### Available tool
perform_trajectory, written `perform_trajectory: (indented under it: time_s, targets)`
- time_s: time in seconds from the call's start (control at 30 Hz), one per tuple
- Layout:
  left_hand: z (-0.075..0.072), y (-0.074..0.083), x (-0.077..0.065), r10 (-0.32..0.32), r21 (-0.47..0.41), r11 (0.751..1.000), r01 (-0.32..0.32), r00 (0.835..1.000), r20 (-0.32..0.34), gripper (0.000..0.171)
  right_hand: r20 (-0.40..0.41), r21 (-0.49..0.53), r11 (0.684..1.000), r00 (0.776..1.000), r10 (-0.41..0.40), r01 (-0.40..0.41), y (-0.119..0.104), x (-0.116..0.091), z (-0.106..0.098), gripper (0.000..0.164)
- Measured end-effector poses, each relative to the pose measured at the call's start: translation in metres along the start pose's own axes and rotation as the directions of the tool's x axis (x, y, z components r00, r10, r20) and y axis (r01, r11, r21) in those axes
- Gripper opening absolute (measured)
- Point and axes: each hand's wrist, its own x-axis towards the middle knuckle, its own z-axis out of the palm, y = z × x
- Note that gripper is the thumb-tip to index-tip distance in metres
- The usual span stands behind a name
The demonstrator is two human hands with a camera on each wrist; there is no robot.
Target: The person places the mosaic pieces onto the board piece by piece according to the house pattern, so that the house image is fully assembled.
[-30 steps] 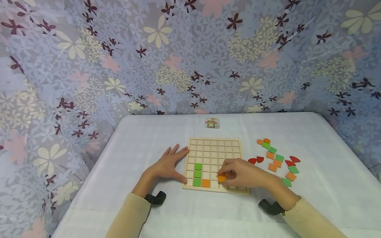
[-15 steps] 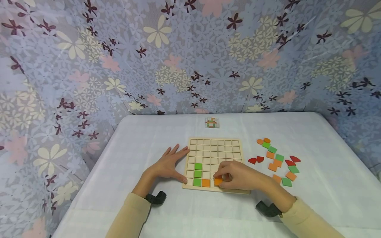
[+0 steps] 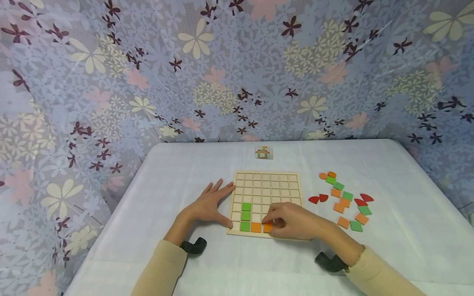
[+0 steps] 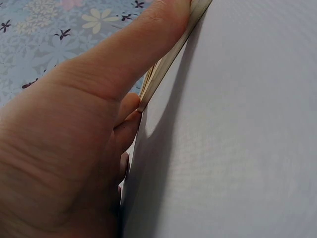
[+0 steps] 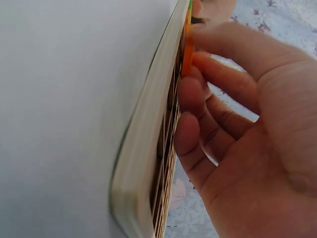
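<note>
A wooden grid board [image 3: 275,185] lies on the white-covered table. Along its left side my left hand [image 3: 208,207] is spread, fingertips and thumb touching the board's edge; the left wrist view shows the thumb [image 4: 148,42] at the wooden rim. My right hand [image 3: 292,220] pinches an orange square tile [image 3: 267,227] between thumb and fingers at the front row. In the right wrist view this orange tile [image 5: 187,54] sits at the board's face. Left of it lies another orange tile [image 3: 256,227], beside a column of green tiles [image 3: 246,216].
A small pattern card [image 3: 264,152] lies behind the board. To the right are scattered loose pieces: green squares [image 3: 356,226], orange squares [image 3: 343,222], red quarter-circles [image 3: 324,198] and orange discs [image 3: 332,174]. A floral curtain [image 3: 237,74] hangs behind the table.
My right hand has moved left along the front row with the orange tile, now right beside the other orange tile, and lower toward the board. The left hand has stayed in place.
</note>
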Motion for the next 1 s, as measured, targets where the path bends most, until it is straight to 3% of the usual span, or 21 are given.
perform_trajectory:
  time_s: [0.3,0.67,1.0]
  targets:
    - [0.0005,-0.0014,0.0004,0.001,0.009,1.000,-0.001,1.000,-0.002,0.125,-0.015,-0.008,1.000,1.000,-0.003,0.003,0.0007,0.0017,0.0032,0.024]
    - [0.0012,-0.0012,0.0007,-0.011,0.005,1.000,0.011,1.000,0.003,0.125,0.014,0.030,0.998,0.999,0.051,-0.052,0.0032,0.0010,0.0046,0.026]
    - [0.0016,-0.0013,0.0013,-0.010,0.006,1.000,0.010,1.000,0.002,0.126,0.029,0.026,0.999,0.999,0.036,-0.036,0.0049,-0.0006,0.0005,0.027]
